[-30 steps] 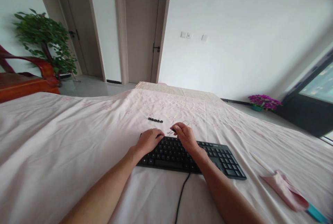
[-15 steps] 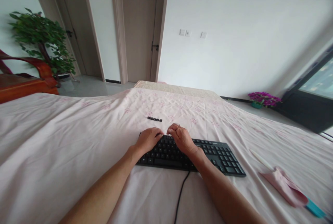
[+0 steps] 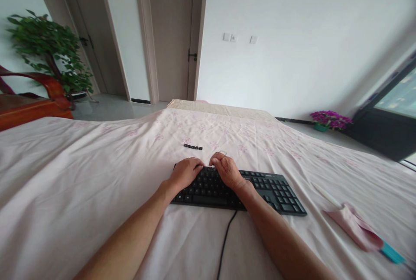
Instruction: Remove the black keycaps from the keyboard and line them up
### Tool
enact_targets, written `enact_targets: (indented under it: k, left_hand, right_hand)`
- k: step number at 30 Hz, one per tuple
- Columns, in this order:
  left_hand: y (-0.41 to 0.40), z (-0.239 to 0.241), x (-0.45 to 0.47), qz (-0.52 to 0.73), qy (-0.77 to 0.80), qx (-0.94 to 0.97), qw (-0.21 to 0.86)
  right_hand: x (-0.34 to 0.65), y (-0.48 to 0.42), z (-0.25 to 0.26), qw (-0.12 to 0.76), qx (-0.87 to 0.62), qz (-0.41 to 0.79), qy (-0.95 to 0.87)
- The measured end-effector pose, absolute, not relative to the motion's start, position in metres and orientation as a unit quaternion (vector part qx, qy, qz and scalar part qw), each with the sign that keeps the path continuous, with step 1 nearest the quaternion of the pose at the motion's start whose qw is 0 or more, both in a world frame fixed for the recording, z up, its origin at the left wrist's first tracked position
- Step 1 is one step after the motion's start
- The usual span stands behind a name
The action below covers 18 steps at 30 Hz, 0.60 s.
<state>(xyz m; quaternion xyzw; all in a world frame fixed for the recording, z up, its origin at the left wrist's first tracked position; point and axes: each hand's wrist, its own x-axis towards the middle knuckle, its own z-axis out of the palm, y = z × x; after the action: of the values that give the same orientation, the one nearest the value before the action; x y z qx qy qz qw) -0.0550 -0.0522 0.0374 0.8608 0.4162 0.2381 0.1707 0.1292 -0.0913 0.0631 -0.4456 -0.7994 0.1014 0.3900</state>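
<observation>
Home interior, living room or bedroom, can't tell which. Evidence: pale pink flower-printed cloth spread wide and rumpled, glossy red-brown wooden armchair at left, bushy green leafy plant behind it, bright magenta flowers in a green pot by the far wall. Also flat grey-brown doors with black lever handles, plain white wall, square white wall plates, shiny grey floor.
</observation>
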Motion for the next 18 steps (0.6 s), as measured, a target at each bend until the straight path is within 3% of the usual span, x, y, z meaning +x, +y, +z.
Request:
enact_targets:
  k: [6,13,18]
  left_hand:
    - [-0.053,0.038,-0.055,0.225,0.428,0.864,0.139]
    - [-0.056,0.040,-0.055,0.239,0.420,0.858,0.173]
    - [-0.056,0.040,-0.055,0.239,0.421,0.861,0.156]
  right_hand:
    - [0.114,-0.094,0.066,0.313,-0.424,0.029,-0.849]
    - [0.135,-0.088,0.060,0.379,-0.499,0.126,-0.769]
    - [0.116,-0.095,0.062,0.332,-0.434,0.047,-0.836]
